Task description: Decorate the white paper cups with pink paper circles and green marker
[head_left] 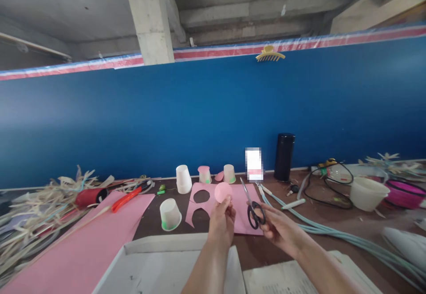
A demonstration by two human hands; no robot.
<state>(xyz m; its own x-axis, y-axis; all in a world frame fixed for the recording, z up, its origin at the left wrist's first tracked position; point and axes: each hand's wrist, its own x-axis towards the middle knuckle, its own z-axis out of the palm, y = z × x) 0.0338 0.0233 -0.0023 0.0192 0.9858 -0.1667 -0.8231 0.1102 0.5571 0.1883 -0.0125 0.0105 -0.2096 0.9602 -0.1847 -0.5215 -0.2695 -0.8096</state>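
My left hand [221, 223] is raised over the table and pinches a small pink paper circle [222, 192] by its lower edge. My right hand [278, 227] grips black-handled scissors [253, 207], blades pointing up and away, just right of the circle. Under both hands lies a pink sheet [239, 212] with round holes cut out of it. An upturned white paper cup [170, 214] stands to the left of that sheet.
More white cups [183, 179] stand by the blue wall, two capped with pink circles [204, 174]. A large pink sheet [83, 245] and straw lie left. A black flask [284, 156], cables, a white bowl [368, 193] and green tubing sit right. A white box lid [159, 263] is near me.
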